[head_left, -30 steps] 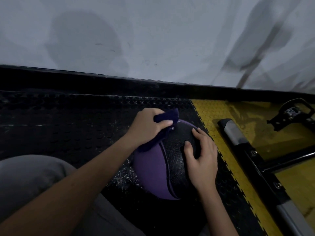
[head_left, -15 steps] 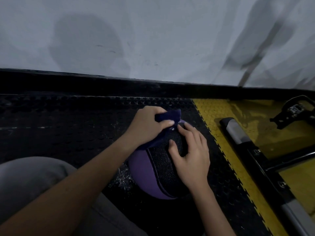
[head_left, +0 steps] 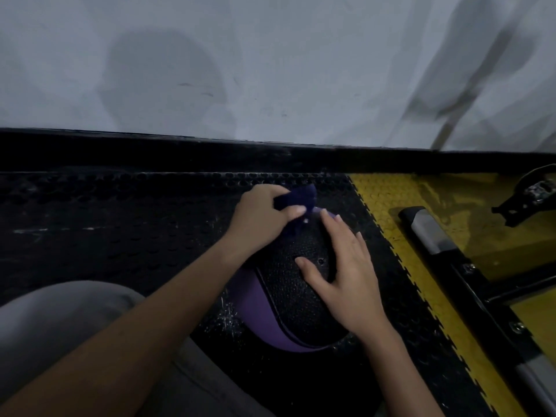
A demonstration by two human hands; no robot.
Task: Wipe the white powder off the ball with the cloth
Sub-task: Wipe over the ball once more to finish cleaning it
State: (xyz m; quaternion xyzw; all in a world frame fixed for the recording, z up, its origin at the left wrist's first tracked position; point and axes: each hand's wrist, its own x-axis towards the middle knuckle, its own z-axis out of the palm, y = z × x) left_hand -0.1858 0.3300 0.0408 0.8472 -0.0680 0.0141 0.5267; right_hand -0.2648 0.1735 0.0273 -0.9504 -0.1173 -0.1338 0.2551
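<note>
Fingers (head_left: 296, 211) of the left hand (head_left: 258, 219) are curled tight round a bunched dark-blue cloth (head_left: 301, 195) and press it against the far top of the ball (head_left: 285, 284). The ball sits on the black studded floor mat (head_left: 120, 236). The right hand (head_left: 346, 266) lies flat on the ball's right flank, its fingers straight and spread and its thumb on the black pebbled panel; it looks to be steadying the ball, not gripping it.

What matters for the next move is that the cloth is at the ball's far edge, so nearly all the visible surface lies on the person's side of it. That is the black panel straight below the cloth and the purple panel on the ball's left, with the seam between them running from far to near. A few pale specks show on the ball just beside the cloth, and more white powder (head_left: 224, 317) is scattered on the mat at the ball's near left. The left hand is the nearer one to wipe with. A stroke toward the body would probably cover the black panel, while the underside would need the right hand to roll the ball.
</note>
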